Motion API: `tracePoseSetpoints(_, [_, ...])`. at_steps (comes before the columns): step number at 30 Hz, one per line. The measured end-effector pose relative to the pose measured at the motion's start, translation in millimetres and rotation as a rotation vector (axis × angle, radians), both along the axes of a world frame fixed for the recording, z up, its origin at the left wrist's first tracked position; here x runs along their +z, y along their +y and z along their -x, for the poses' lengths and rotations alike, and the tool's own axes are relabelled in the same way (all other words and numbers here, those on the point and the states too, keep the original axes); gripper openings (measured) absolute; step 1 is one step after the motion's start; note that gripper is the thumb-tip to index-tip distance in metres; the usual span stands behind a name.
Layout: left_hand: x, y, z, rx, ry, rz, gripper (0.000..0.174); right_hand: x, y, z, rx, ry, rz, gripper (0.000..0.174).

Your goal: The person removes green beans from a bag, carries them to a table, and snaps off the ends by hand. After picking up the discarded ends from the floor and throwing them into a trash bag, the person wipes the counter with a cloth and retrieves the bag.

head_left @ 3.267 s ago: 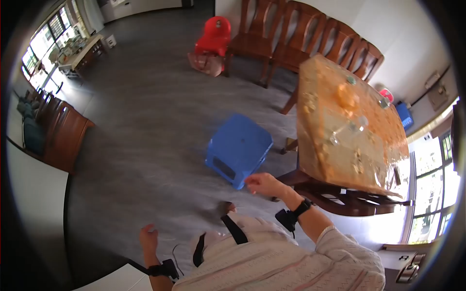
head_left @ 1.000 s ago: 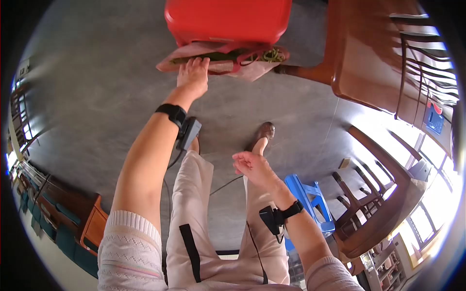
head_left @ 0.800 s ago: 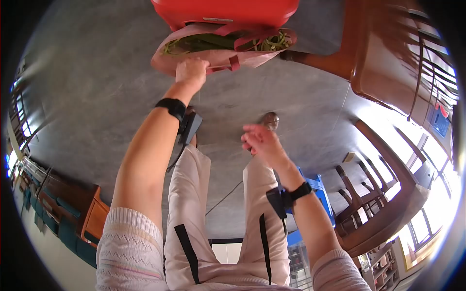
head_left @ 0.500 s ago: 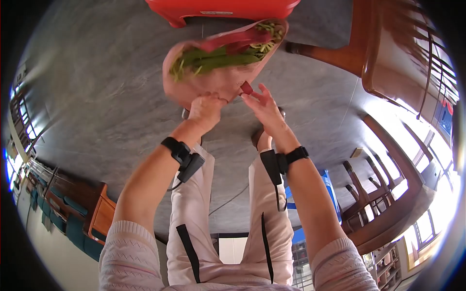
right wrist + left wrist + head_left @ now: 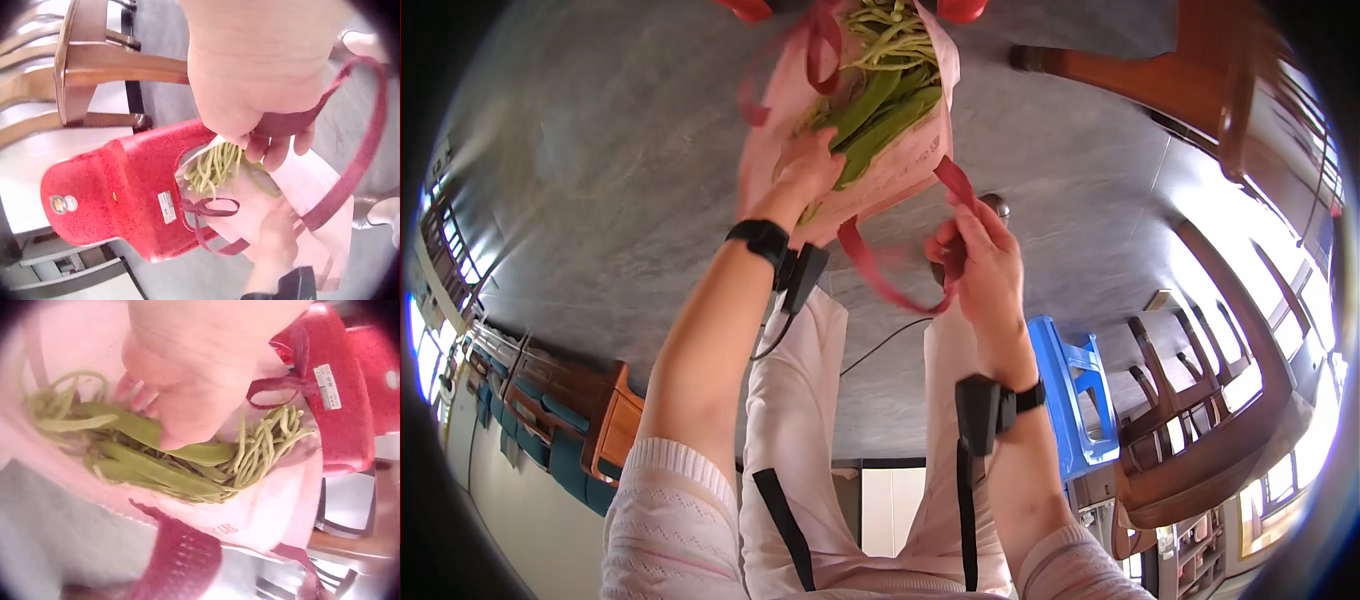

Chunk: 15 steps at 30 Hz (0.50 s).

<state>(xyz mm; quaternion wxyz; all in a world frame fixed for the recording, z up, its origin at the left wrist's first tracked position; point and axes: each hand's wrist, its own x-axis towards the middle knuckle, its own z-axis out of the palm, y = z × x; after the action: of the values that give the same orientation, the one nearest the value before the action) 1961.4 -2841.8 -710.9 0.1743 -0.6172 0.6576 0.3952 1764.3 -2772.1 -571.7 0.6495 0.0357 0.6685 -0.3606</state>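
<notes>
A pink bag [image 5: 900, 180] with dark red handles hangs tilted, its mouth toward me. Inside it lie long, broad green pod-like vegetables [image 5: 150, 465] and a bunch of thin green beans [image 5: 215, 165]. My left hand [image 5: 808, 165] reaches over the bag's rim, with fingers and thumb right at the broad pods. In the left wrist view the left hand [image 5: 194, 375] covers part of them. My right hand [image 5: 988, 262] holds one dark red handle [image 5: 880, 280], which loops below the fingers. The other handle [image 5: 823, 45] flops over the bag's far side.
Beyond the bag stands a red plastic chair [image 5: 144, 194]. A wooden chair leg [image 5: 1090, 75] juts in at the right. A blue stool [image 5: 1068, 400] is beside my right forearm, near a wooden table [image 5: 1230, 455].
The bag has come away from the red chair, nearer to me, and its mouth has opened wider. My right hand has taken a handle; my left has moved from the rim into the bag.
</notes>
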Motion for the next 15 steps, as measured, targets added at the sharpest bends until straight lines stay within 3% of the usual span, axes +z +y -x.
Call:
tracePoseSetpoints(6, [-75,-8,16,-0.014,0.093,0.186,0.057,2,26,19,-0.237,0.002,0.067,0.025])
tracePoseSetpoints(9, [-82,-18,22,-0.135,-0.026,0.088,0.057,-9,36,18,-0.298,-0.032,0.096,0.025])
tracePoseSetpoints(13, [-78,-20,20,-0.116,0.004,0.183,0.055,-14,36,16,-0.304,-0.025,0.092,0.026])
tracePoseSetpoints(15, [-70,-18,20,-0.001,0.036,0.166,0.052,-12,33,16,-0.302,-0.031,0.102,0.026])
